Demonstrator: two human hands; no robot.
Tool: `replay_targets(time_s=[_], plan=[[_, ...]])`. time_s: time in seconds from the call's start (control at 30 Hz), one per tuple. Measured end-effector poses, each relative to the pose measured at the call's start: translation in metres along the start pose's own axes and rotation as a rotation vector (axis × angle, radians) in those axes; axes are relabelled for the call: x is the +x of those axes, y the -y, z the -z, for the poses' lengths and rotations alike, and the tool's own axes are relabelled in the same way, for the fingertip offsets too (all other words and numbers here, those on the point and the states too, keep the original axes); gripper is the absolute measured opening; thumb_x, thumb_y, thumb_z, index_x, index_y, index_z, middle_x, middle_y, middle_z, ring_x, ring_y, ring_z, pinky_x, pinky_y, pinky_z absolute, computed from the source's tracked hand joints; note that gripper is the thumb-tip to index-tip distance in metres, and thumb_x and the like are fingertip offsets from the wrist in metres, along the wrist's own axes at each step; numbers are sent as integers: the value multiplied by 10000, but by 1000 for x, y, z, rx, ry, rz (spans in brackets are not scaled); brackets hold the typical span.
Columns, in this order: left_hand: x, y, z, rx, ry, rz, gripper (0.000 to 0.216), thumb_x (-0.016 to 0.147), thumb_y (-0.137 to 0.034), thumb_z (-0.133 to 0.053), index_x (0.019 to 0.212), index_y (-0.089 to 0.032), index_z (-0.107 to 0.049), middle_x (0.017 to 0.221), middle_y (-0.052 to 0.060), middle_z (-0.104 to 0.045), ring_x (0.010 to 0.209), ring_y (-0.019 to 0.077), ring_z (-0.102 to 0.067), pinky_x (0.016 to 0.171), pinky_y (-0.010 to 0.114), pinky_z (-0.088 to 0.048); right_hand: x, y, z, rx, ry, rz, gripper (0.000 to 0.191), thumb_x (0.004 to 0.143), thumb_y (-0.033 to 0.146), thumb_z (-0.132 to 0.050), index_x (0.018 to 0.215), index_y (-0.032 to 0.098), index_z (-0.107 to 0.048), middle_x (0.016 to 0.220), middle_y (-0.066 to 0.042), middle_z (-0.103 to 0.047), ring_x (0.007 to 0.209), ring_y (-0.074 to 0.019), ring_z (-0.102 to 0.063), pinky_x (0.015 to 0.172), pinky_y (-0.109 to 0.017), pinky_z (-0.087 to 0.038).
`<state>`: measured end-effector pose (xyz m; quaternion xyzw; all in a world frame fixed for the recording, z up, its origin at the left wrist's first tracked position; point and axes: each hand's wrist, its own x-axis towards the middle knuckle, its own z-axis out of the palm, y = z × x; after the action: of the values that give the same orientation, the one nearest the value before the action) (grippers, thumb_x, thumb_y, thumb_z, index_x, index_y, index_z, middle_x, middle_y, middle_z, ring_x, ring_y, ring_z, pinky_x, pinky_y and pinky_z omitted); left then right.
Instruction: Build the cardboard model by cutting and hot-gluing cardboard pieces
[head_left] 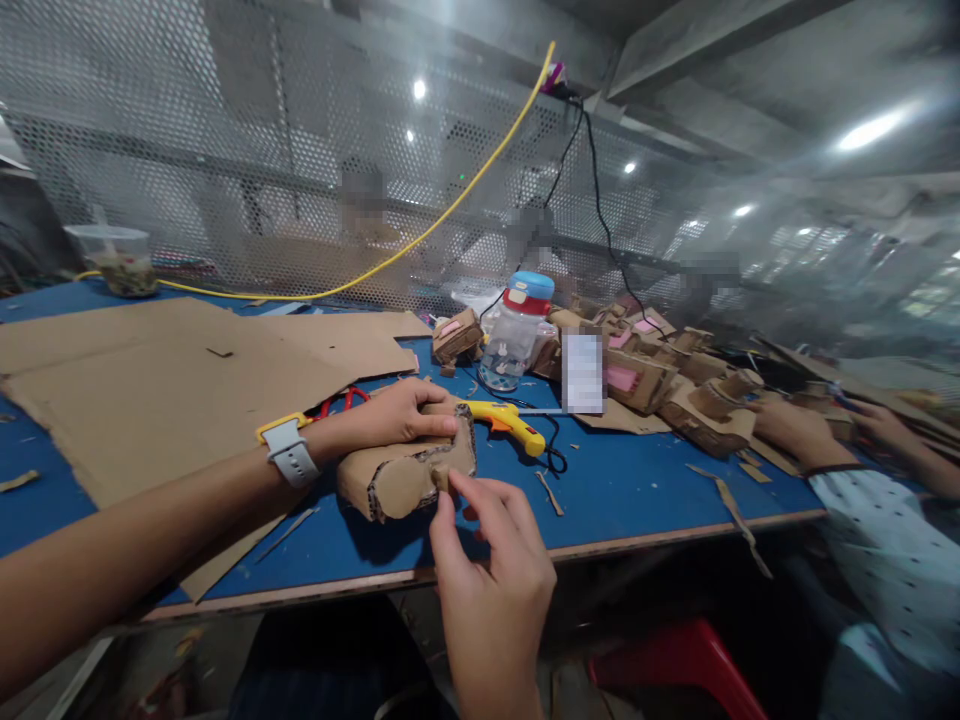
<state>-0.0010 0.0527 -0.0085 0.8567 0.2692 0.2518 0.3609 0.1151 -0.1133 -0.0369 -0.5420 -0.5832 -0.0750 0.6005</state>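
Observation:
A small cardboard model (358, 480) with a round disc (400, 488) on its front sits at the table's near edge. My left hand (409, 412) lies over its top, thumb along the upper edge, holding it steady. Between the thumb and fingers of my right hand (495, 560) is a small cardboard piece (440, 477), held against the model's front beside the disc. Just behind the model lies a yellow glue gun (529, 437) with an orange trigger. Red-handled scissors (341, 402) show partly behind my left wrist.
A large cardboard sheet (165, 370) covers the table's left. Behind the glue gun stand a clear bottle (510, 345) and several cardboard models (705, 410). At right, another person's hands (802, 435) work. A plastic cup (124, 262) stands far left; a yellow cable (442, 215) hangs across.

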Motion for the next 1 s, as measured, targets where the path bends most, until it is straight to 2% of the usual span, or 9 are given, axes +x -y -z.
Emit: replay_targets(time_s=[0.53,0.7,1.0], plan=[[-1,-5,0,31,-12,-2,456,763,-602,-594,768,-148,-629,699,-16,-517,678,148,-464,632,256,-366,9,4,-4,-91,39,19,149,831,117,-546,817,166,-686,713,-28,-616,601,-125,-534,554,-245,-419],[-1,-6,0,3,0,-9,473,768,-613,-583,823,-148,-644,689,-19,-514,675,152,-474,643,262,-380,12,6,-9,-136,11,10,152,806,104,-525,741,174,-644,660,-5,-578,584,-123,-497,549,-250,-375],[-2,-12,-1,3,-12,3,467,758,-616,-589,800,-153,-639,681,-14,-526,670,157,-483,649,273,-392,21,7,-11,-139,28,-17,117,750,113,-530,682,177,-601,626,10,-543,544,-115,-455,536,-247,-359]])
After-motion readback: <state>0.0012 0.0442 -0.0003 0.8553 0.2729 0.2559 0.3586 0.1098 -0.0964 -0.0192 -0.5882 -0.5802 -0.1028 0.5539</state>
